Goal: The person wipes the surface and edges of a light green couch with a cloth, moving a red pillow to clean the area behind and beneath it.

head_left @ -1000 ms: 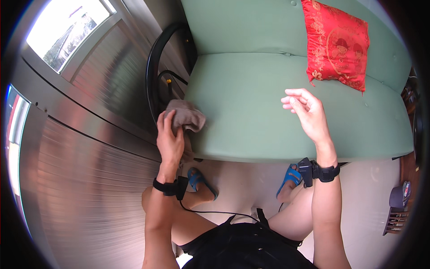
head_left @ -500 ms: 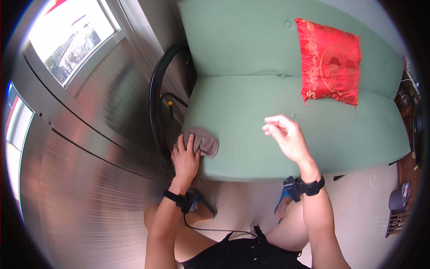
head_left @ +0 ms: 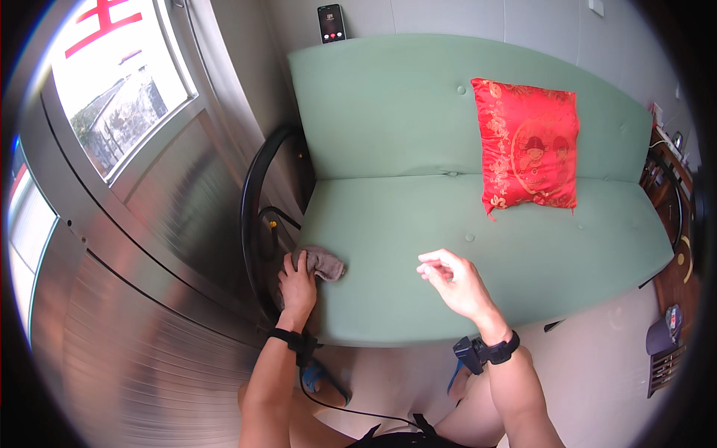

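My left hand [head_left: 298, 290] rests on a bunched grey-brown cloth [head_left: 326, 265] at the left front of the green sofa seat [head_left: 373, 299], beside the black armrest. Its fingers bend over the cloth and press it down; part of the cloth is hidden beneath them. Above the middle of the seat hangs my right hand [head_left: 455, 284], loosely curled, thumb a little apart from the fingers, with nothing in it. Both wrists carry black straps, the right one with a small black device [head_left: 470, 352].
A red patterned cushion [head_left: 529, 149] leans on the backrest at the right. The curved black armrest [head_left: 250, 201] stands between the seat and a metal door [head_left: 149, 246]. A phone [head_left: 331, 24] is propped above the backrest. A wooden shelf [head_left: 676, 291] lies at the far right.
The view has tilted up, so the sofa sits lower and the phone now shows. My left hand stays on the cloth, which looks more bunched. My right hand still hovers, loosely curled.
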The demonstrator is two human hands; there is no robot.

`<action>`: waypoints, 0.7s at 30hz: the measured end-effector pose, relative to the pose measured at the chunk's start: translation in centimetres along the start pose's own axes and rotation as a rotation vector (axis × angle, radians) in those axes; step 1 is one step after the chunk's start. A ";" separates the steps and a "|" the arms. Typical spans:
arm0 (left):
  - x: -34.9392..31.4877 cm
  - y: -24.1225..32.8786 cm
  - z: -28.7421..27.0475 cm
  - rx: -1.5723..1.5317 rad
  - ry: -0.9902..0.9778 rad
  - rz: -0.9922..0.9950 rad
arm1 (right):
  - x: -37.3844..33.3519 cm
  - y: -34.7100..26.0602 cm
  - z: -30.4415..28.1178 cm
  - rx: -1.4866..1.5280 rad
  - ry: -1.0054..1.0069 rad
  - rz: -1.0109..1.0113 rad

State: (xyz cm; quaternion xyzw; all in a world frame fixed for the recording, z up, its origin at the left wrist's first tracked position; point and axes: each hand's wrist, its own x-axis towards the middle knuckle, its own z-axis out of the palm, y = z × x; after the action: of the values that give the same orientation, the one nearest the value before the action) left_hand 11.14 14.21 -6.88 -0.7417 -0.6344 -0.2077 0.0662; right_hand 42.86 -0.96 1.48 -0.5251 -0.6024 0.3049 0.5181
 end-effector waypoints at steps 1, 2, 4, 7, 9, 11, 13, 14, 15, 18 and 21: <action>0.5 -0.2 0.3 0.001 0.007 0.006 | -0.1 -0.1 -0.1 -0.013 0.004 0.004; 1.0 -0.4 0.6 -0.003 0.011 0.009 | -0.2 -0.2 -0.1 -0.017 0.009 0.001; 1.9 -0.7 1.2 -0.006 0.006 -0.032 | -0.3 -0.3 -0.2 -0.063 0.002 -0.011; 3.0 -1.4 2.0 -0.020 0.012 -0.040 | -0.4 -0.4 -0.3 -0.088 0.005 -0.019; 3.5 -1.4 2.3 -0.032 0.016 -0.050 | -0.5 -0.5 -0.4 -0.105 0.008 -0.023; 3.6 -1.4 2.4 -0.024 0.015 -0.054 | -0.5 -0.6 -0.5 -0.119 0.010 -0.021; 3.4 -1.1 1.9 -0.020 0.015 -0.051 | -0.7 -0.8 -0.6 -0.139 0.013 -0.002; 3.2 -0.8 1.6 -0.014 0.013 -0.050 | -0.7 -0.8 -0.7 -0.140 0.015 -0.003; 3.0 -0.7 1.4 -0.015 0.014 -0.049 | -0.8 -0.9 -0.7 -0.142 0.018 -0.005; 2.2 -0.5 1.0 -0.019 0.024 -0.064 | -1.0 -1.2 -0.9 -0.153 0.012 -0.010; 1.2 -0.6 0.6 -0.005 0.037 -0.070 | -0.8 -0.6 -0.8 -0.168 0.016 -0.042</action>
State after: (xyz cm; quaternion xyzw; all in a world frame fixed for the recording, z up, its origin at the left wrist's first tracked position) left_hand 10.82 15.69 -7.06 -0.7153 -0.6580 -0.2251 0.0685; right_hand 43.31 -2.05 2.03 -0.5563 -0.6325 0.2381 0.4835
